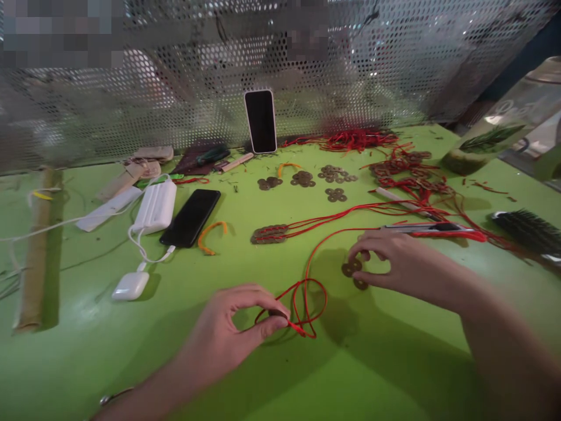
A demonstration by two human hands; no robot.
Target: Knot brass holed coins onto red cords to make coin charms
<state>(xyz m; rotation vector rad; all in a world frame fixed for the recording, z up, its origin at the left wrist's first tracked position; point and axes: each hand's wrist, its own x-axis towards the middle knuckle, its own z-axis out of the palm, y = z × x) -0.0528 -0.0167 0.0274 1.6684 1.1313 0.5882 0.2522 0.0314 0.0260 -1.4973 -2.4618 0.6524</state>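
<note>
Glass jar (504, 126) cut off at the right edge, lettering partly too blurred to read.

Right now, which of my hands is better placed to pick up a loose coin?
Probably the right hand: its fingertips are at the loose coins. The left hand is farther from them and pinches a dark coin beside red cord.
</note>
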